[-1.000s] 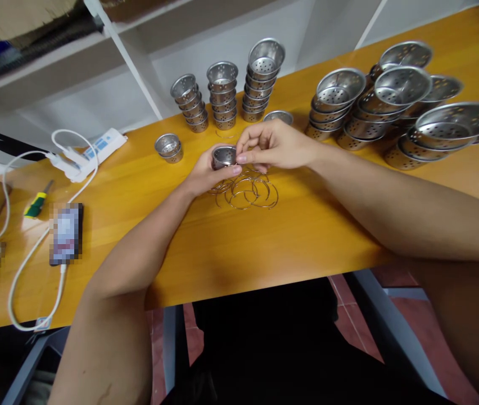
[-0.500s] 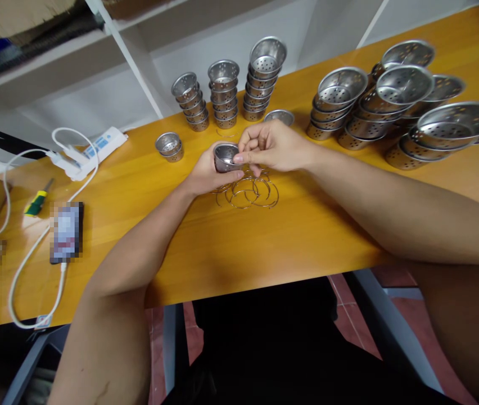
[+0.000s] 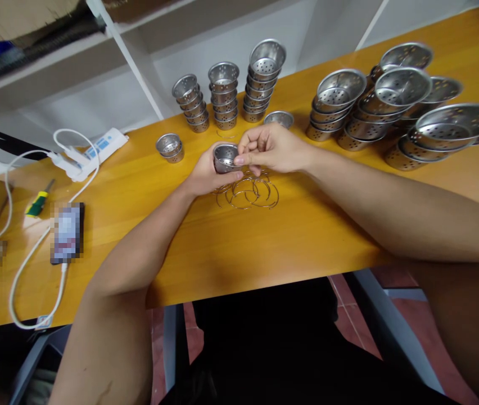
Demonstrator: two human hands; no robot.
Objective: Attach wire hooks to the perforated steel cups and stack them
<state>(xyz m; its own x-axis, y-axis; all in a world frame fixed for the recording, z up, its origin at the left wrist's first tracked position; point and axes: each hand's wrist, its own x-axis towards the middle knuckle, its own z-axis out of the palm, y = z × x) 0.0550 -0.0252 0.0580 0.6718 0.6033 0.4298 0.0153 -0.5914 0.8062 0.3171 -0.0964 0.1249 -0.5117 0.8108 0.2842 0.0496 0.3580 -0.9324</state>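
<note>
A small metal cup with holes in its wall and base (image 3: 225, 160) is held upright over the table, with my left hand (image 3: 206, 175) wrapped around its outside. My right hand (image 3: 270, 148) is closed, its thumb and forefinger pinched at the cup's right rim. Whatever those fingertips may hold is too small to make out. Just below both hands lies a loose pile of thin wire rings (image 3: 248, 192), partly covered by them. One more wire ring (image 3: 225, 135) lies behind the cup, partly hidden.
Several stacks of perforated cups (image 3: 225, 95) line the table's back, and larger stacks (image 3: 340, 104) stand to the right. Two nested cups (image 3: 170, 148) sit left of my hands. A power strip (image 3: 103, 147), a screwdriver (image 3: 37, 203) and a cabled phone (image 3: 67, 233) occupy the left side.
Both hands keep their places at the cup, with hardly any movement. The whole view has shifted very slightly.
</note>
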